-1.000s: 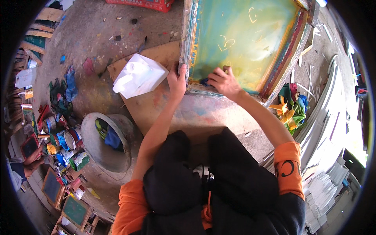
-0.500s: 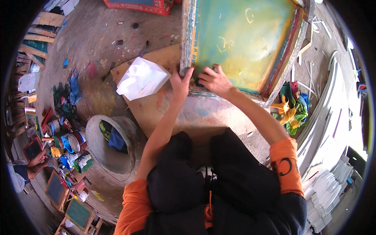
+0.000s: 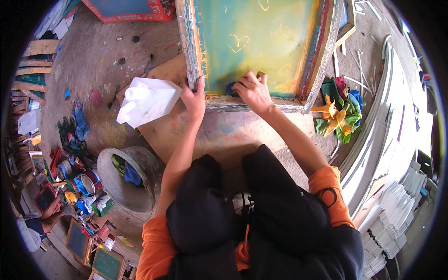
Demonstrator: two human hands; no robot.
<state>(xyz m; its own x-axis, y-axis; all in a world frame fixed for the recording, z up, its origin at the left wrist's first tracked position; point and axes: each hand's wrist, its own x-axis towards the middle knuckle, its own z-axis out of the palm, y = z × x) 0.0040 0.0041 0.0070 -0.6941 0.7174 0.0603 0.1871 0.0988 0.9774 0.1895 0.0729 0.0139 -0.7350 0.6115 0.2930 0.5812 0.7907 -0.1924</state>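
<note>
A screen-printing frame (image 3: pixel 186 44) with worn, paint-stained wooden sides leans in front of me, its yellow-green mesh (image 3: pixel 266 46) showing pale heart outlines. My left hand (image 3: pixel 193 100) grips the frame's lower left corner, thumb on the near side. Against the bottom of the mesh, my right hand (image 3: pixel 254 95) is closed on a dark blue cloth (image 3: pixel 230 87), mostly hidden by the fingers. Just left of my left hand, a translucent white plastic jug (image 3: pixel 149 100) rests on a paint-smeared board (image 3: pixel 224 128).
A grey bucket (image 3: pixel 105 175) with cloths inside stands left of my knees. Paint cans (image 3: pixel 88 182) crowd beyond it, near another person's arm (image 3: pixel 52 210). Coloured rags (image 3: pixel 343 112) lie right of the frame, beside long white strips (image 3: pixel 373 116). A red-edged box (image 3: pixel 135 18) sits at the far left.
My right hand with the cloth has shifted right along the bottom of the mesh, away from the left side. My left hand keeps its corner grip. The whole view has swung slightly.
</note>
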